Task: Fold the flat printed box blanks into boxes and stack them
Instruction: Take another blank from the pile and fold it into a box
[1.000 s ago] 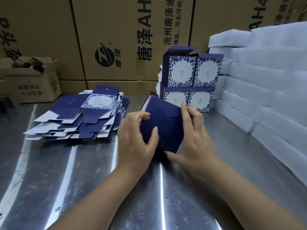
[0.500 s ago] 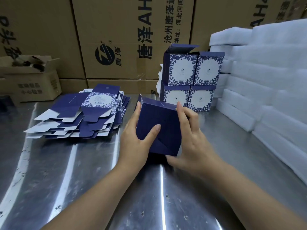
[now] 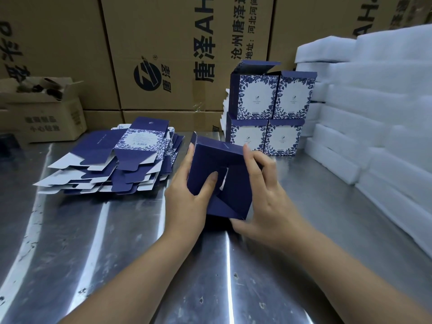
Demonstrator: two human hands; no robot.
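The left hand and right hand are gripping the blue box with curled fingers over the table, and the left thumb should be pushing the bottom flap in gently.

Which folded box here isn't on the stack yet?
The navy box held between the left hand and right hand; the four stacked boxes behind show white floral fronts.

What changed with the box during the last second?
The dark blue cardboard box turned slightly. The left-hand grip straightened its fingers along the box's left edge; thumb presses a bottom flap. The right-hand grip still holds the right side. The pile of flat blue-and-white blanks and stacked printed boxes stayed.
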